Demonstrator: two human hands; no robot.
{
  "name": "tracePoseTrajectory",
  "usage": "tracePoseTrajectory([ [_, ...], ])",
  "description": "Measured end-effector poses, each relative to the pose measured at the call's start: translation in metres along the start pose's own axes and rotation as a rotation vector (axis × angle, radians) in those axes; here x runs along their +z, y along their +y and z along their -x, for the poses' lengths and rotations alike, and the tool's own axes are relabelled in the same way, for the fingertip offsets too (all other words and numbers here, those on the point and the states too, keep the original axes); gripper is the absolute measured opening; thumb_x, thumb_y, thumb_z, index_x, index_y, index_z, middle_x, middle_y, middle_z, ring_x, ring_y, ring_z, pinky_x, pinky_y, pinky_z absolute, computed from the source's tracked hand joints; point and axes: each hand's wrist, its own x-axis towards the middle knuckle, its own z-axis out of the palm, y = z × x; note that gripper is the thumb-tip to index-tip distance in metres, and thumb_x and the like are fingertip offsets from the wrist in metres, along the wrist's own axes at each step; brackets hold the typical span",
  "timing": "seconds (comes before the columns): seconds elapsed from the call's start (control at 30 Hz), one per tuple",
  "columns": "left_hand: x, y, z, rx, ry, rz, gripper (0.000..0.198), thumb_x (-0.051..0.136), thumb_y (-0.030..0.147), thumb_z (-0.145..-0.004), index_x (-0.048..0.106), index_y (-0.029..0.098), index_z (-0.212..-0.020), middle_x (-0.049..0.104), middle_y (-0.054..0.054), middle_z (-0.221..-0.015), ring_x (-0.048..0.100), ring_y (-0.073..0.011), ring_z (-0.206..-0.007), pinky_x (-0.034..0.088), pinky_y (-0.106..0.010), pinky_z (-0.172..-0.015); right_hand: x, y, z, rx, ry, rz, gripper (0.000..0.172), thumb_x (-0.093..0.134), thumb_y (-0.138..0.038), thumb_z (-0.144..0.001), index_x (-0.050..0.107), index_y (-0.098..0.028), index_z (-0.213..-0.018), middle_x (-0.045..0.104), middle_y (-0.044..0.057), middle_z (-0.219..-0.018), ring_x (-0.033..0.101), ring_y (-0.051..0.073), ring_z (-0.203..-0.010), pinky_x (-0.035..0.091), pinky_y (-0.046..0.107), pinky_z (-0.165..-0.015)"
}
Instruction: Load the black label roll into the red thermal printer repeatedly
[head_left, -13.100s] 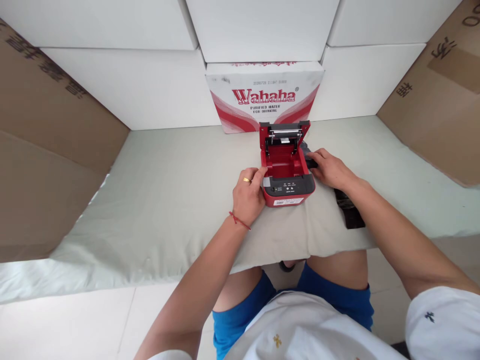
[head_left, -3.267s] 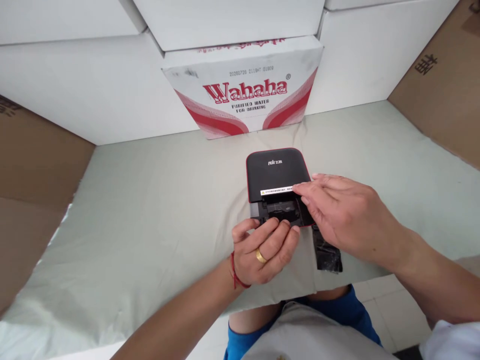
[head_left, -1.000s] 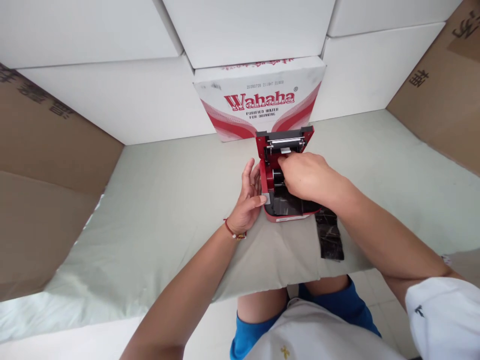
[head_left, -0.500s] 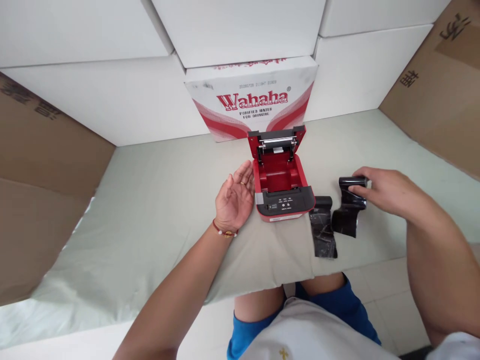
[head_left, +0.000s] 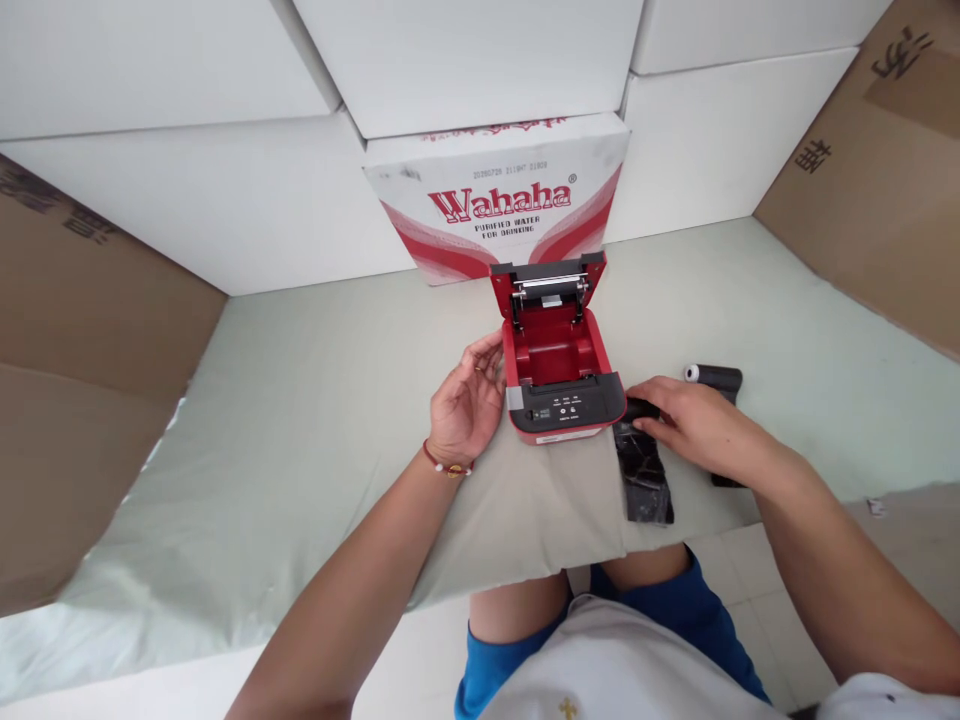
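A red and black label printer (head_left: 566, 400) stands on the cloth-covered table with its lid raised, its red inner bay holding no roll. My left hand (head_left: 471, 400) lies beside the printer, palm up and fingers loosely apart, the fingertips against or close to its left side. To the right of the printer, my right hand (head_left: 694, 418) pinches the rolled end of a black ribbon roll (head_left: 643, 475), whose unrolled strip lies crinkled toward the table's front edge. A second black ribbon roll (head_left: 716, 379), with a white core end, lies just beyond my right hand and is partly hidden by it.
Behind the printer leans a white and red Wahaha carton (head_left: 502, 200). White boxes (head_left: 697, 150) form a wall at the back. Brown cardboard boxes (head_left: 97, 330) flank the table on both sides. The pale green cloth (head_left: 322, 400) ends at the front, close to my legs.
My right hand has let go of the farther ribbon roll, moved left and taken hold of the one beside the printer. The released roll has shifted slightly right. My left hand has barely moved.
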Motion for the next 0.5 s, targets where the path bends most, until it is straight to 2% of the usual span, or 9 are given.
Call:
tracePoseTrajectory([
  [0.1,-0.002,-0.002,-0.001,0.002,-0.014,-0.005,0.042,0.070,0.055,-0.094,0.079,0.027,-0.124,0.069,-0.006,-0.155,0.051,-0.0320,-0.158,0.039,-0.051,-0.134,-0.022,-0.005,0.014,-0.057,-0.069,-0.055,0.035,0.059,-0.021,-0.101,0.078,-0.019,-0.131,0.082,0.015,-0.121,0.081,0.030,-0.105,0.064,0.042,-0.090],
  [0.2,-0.003,-0.006,-0.001,0.005,-0.022,-0.020,0.045,0.072,0.056,-0.092,0.077,0.027,-0.125,0.067,-0.008,-0.156,0.052,-0.0319,-0.156,0.040,-0.051,-0.132,-0.066,-0.016,0.032,-0.230,-0.119,-0.264,0.029,0.065,-0.032,-0.103,0.081,-0.033,-0.128,0.084,0.008,-0.115,0.081,0.025,-0.093,0.065,0.036,-0.079],
  [0.27,-0.002,-0.011,0.001,0.044,0.030,-0.068,0.046,0.074,0.060,-0.092,0.075,0.027,-0.123,0.067,-0.009,-0.153,0.053,-0.0320,-0.154,0.042,-0.051,-0.130,-0.095,-0.027,0.035,-0.253,-0.077,-0.348,0.031,0.068,-0.039,-0.103,0.080,-0.038,-0.132,0.084,0.006,-0.109,0.077,0.022,-0.078,0.059,0.032,-0.063],
  [0.3,0.000,-0.014,0.003,0.089,0.081,-0.122,0.046,0.074,0.063,-0.093,0.073,0.027,-0.122,0.067,-0.009,-0.150,0.054,-0.0317,-0.152,0.043,-0.051,-0.129,-0.104,-0.034,0.030,-0.236,-0.034,-0.347,0.032,0.068,-0.042,-0.103,0.080,-0.038,-0.132,0.083,0.004,-0.099,0.073,0.020,-0.069,0.055,0.031,-0.058],
  [0.37,0.003,-0.017,0.010,0.250,0.204,-0.311,0.043,0.071,0.065,-0.098,0.071,0.028,-0.121,0.066,-0.008,-0.143,0.055,-0.0305,-0.147,0.043,-0.051,-0.127,-0.111,-0.049,0.011,-0.156,0.045,-0.283,0.035,0.068,-0.043,-0.103,0.080,-0.035,-0.135,0.077,0.000,-0.079,0.063,0.018,-0.058,0.051,0.032,-0.058],
  [0.4,0.005,-0.018,0.015,0.363,0.240,-0.450,0.041,0.067,0.063,-0.101,0.070,0.029,-0.124,0.064,-0.009,-0.141,0.055,-0.0303,-0.146,0.042,-0.051,-0.128,-0.108,-0.057,-0.003,-0.124,0.063,-0.251,0.038,0.067,-0.041,-0.102,0.079,-0.031,-0.136,0.076,-0.001,-0.078,0.063,0.018,-0.059,0.051,0.032,-0.061],
  [0.47,0.009,-0.016,0.027,0.638,0.233,-0.726,0.038,0.061,0.057,-0.106,0.068,0.030,-0.131,0.062,-0.010,-0.139,0.054,-0.0315,-0.144,0.039,-0.054,-0.129,-0.094,-0.071,-0.033,-0.088,0.106,-0.204,0.038,0.065,-0.028,-0.099,0.078,-0.024,-0.135,0.083,0.003,-0.100,0.072,0.019,-0.074,0.055,0.033,-0.074],
  [0.5,0.012,-0.014,0.033,0.769,0.191,-0.831,0.038,0.058,0.054,-0.107,0.067,0.030,-0.137,0.062,-0.010,-0.140,0.053,-0.0325,-0.144,0.037,-0.056,-0.130,-0.085,-0.077,-0.047,-0.082,0.115,-0.154,0.039,0.064,-0.024,-0.099,0.078,-0.022,-0.135,0.084,0.005,-0.111,0.076,0.021,-0.086,0.056,0.034,-0.082],
])
